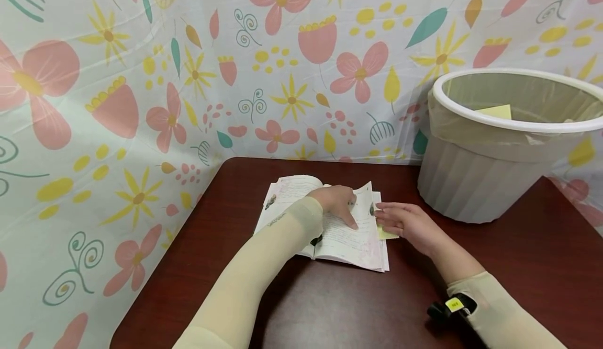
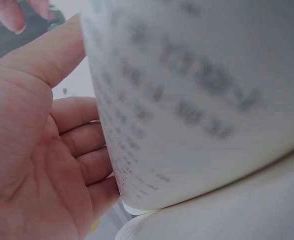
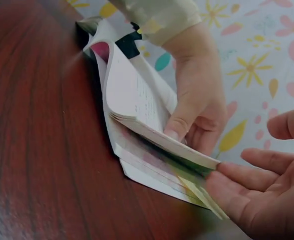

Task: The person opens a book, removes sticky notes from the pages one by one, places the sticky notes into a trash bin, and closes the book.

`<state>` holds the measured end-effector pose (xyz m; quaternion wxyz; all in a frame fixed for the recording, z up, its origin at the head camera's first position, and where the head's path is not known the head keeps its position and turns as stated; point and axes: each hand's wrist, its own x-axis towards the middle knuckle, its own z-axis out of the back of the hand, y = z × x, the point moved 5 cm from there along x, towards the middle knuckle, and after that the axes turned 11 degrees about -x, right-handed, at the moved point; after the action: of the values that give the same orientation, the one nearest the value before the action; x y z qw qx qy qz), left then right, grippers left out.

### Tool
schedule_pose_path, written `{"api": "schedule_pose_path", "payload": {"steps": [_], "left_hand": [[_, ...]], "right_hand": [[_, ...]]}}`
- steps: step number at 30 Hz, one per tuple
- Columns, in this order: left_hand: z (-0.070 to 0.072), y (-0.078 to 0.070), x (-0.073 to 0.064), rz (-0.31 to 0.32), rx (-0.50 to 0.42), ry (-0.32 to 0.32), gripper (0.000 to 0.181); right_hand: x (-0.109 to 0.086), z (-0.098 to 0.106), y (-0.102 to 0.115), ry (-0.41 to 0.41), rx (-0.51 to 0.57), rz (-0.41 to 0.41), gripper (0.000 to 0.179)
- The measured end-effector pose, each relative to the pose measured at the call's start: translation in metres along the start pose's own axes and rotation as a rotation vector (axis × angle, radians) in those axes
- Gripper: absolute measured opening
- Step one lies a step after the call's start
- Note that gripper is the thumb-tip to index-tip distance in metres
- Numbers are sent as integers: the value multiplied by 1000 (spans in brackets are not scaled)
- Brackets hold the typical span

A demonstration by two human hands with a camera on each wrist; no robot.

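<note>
An open book with printed pages lies on the table, with a yellow sticky note jutting from its right edge. My left hand reaches across the book and rests on the right-hand page, thumb spread from the fingers. In the left wrist view a curved page hides those fingertips. At the book's right edge is my right hand, its fingers fairly straight. The right wrist view shows its fingertips touching the edge of a raised block of pages, beside the yellow note.
A grey waste bin with a white rim and a clear liner stands at the table's back right. Yellow paper shows inside it. A flower-print curtain hangs behind the dark red-brown table.
</note>
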<state>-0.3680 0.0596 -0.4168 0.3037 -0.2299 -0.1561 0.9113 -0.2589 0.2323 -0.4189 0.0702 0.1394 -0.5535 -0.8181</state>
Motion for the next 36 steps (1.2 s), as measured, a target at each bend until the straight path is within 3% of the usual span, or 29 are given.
{"api": "schedule_pose_path", "payload": {"steps": [3,7,15,21,25,30,36], "left_hand": [[0,0,0,-1,2,-3,91],[1,0,1,14,-5,3,96],[2,-2,2,-10,8,15,93],[5,-1,-2,0,-39,10,87],[8,3,-12,-13,-55,7,82],[10,12,-26,-44,-14,22,82],[8,24,-59,-52,12,27,82]], "right_hand": [[2,-3,-3,21,85,0,61],[5,-8,-9,57,104,-31,62],[7,-15,-12,103,32,-14,63],[8,-15,-12,115,22,-17,64],[8,-16,-12,115,40,-14,63],[9,-16,-13,120,65,0,64],[9,-15,-14,122,85,12,65]]}}
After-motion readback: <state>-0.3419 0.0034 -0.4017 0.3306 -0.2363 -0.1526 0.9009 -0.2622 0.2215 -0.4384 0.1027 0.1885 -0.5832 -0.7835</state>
